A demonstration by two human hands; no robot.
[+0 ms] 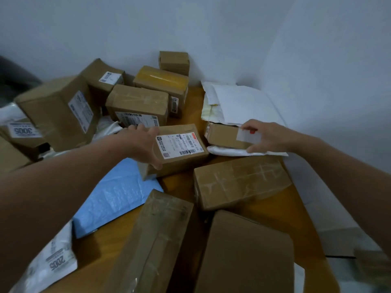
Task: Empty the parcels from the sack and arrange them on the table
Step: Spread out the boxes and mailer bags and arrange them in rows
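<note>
Many brown cardboard parcels lie on a wooden table (273,210). My left hand (140,144) grips the left end of a labelled brown box (179,149) in the middle of the table. My right hand (266,137) holds the right end of a small brown box (224,135) that rests on a flat white mailer (228,151). The sack itself is not in view.
A heap of taped boxes (137,104) fills the back left by the wall. White padded envelopes (243,104) lie in the back corner. A blue bubble mailer (114,197), a white bag (50,265) and three large boxes (239,182) crowd the front.
</note>
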